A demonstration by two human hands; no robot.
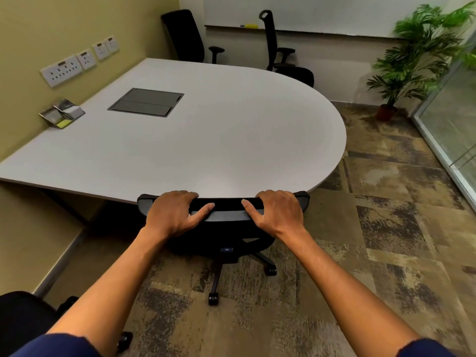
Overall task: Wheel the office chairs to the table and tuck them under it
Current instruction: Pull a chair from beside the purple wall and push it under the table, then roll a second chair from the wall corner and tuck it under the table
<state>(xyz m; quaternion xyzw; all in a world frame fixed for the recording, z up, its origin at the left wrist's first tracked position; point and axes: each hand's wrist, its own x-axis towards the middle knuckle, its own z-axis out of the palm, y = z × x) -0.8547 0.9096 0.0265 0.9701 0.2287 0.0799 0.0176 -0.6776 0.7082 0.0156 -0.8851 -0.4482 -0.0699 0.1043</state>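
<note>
Head view, surroundings: a pale desk (pixel 231 130) with a rounded right end fills the middle; its left side runs along an olive wall.
Desk top: a grey cable hatch (pixel 146 102) is set flush into it, and a metal note holder (pixel 61 113) with yellow slips sits near the wall.
Wall: a row of white sockets (pixel 77 61) is mounted above the desk's left side.
Far side: two black office chairs stand beyond the desk, the left far chair (pixel 184 36) close to its far edge, the right far chair (pixel 279 51) turned sideways just beside the rounded end.
Right corner: a potted palm (pixel 417 60) stands on the patterned carpet (pixel 386 228) near a glass partition (pixel 453 119).
Lower left: part of another black chair (pixel 23 318) with castors shows at the frame edge, beside the left arm.
Near chair: the near chair (pixel 224 215) is at the desk's near edge, its backrest top level with the rim and its seat hidden beneath; the five-star base and castors (pixel 213 298) stand on the carpet on the person's side.
In the way: nothing lies on the carpet between chair base and desk that can be seen.
Left hand (pixel 172 215): closed over the top of the backrest, fingers curled over the far side, thumb along the near face.
Right hand (pixel 277 212): gripping the same backrest top further right, fingers over the far side, thumb pointing inward.
</note>
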